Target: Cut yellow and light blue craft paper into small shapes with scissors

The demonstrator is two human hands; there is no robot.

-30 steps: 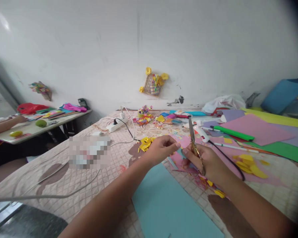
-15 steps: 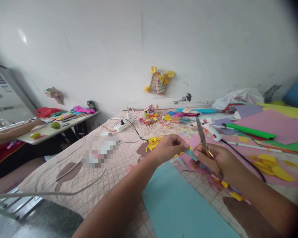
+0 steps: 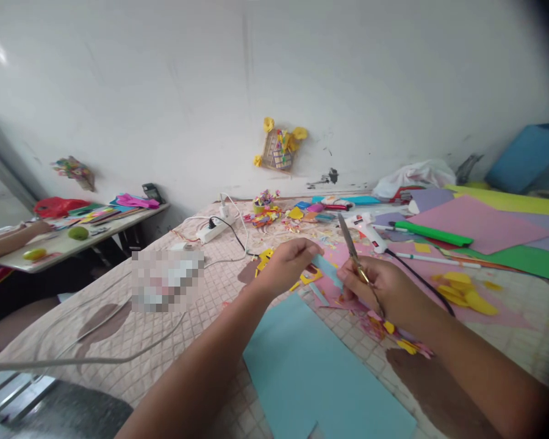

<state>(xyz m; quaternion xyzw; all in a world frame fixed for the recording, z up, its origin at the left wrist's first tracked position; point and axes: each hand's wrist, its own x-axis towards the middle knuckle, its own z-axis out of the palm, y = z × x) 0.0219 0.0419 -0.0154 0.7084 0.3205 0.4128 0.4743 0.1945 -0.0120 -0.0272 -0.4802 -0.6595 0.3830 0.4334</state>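
Note:
A short light-blue paper strip [image 3: 328, 269] stretches between my two hands above the table. My left hand [image 3: 290, 259] is closed, thumb and fingers pinching the strip's left end. In my right hand [image 3: 379, 283] is a pair of scissors [image 3: 357, 264] with gold handles, blades pointing up and away. The thumb and fingertips of that same hand also grip the strip's right end. Below the hands lies a large light-blue sheet [image 3: 320, 372], with a cut notch at its near edge. Pink paper with small scraps lies beneath the strip.
A white glue gun [image 3: 369, 233] with a black cord lies beyond my right hand. Yellow paper pieces [image 3: 464, 292] and coloured sheets [image 3: 482, 222] are at the right. A power strip [image 3: 213, 229] and cables run along the left. Another person's arm [image 3: 16, 238] rests at a side table.
My view has turned to the right, so the table things appear further left. My hands have drawn slightly apart, and more of the blue strip shows between them.

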